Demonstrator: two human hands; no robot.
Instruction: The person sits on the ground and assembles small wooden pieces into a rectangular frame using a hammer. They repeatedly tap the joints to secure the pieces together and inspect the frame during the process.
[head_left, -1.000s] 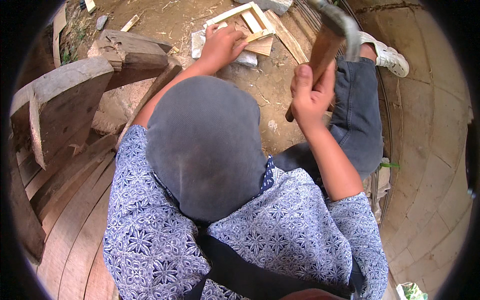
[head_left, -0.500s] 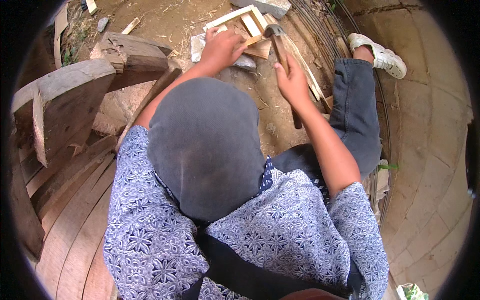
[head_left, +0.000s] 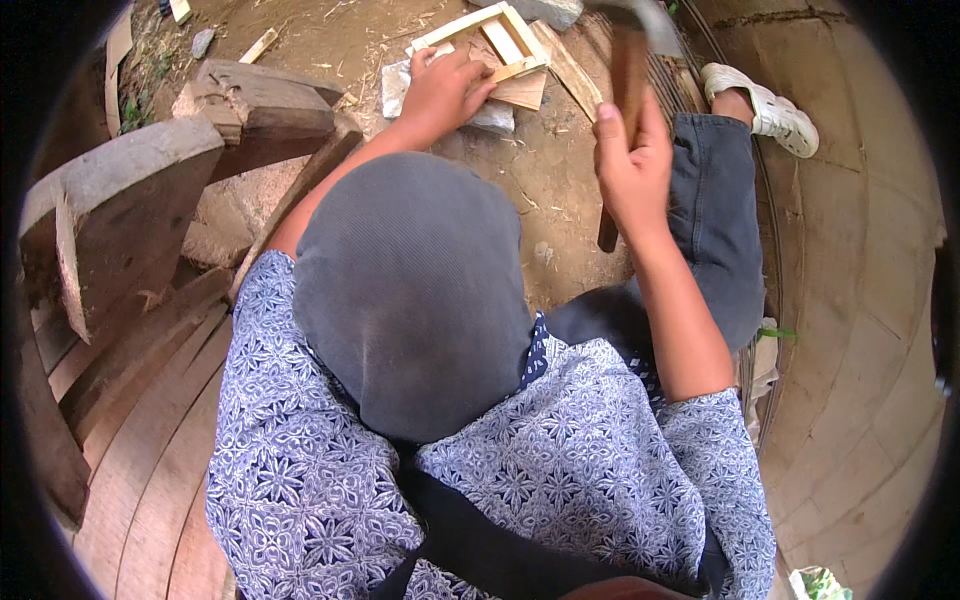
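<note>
My right hand [head_left: 636, 170] is wrapped round the wooden handle of a hammer [head_left: 628, 80], raised to the right of a small frame of pale wooden strips [head_left: 460, 25]. The hammer's metal head is blurred near the top edge. My left hand [head_left: 440, 88] grips the frame's near side, its fingers bent over the strip; the fingertips are partly hidden. Under the frame lie a flat piece of wood [head_left: 522, 93] and a grey stone block [head_left: 494, 119]. No nail can be made out.
A long wood strip [head_left: 568, 68] lies right of the frame, near another stone [head_left: 548, 10]. Thin dark rods run along the right beside my outstretched leg [head_left: 715, 210]. Large curved timbers [head_left: 130, 170] stand at the left. Wood shavings litter the dirt floor.
My right hand has lifted the hammer up and to the right, away from the frame's corner. My left hand stays on the frame, which has shifted only slightly.
</note>
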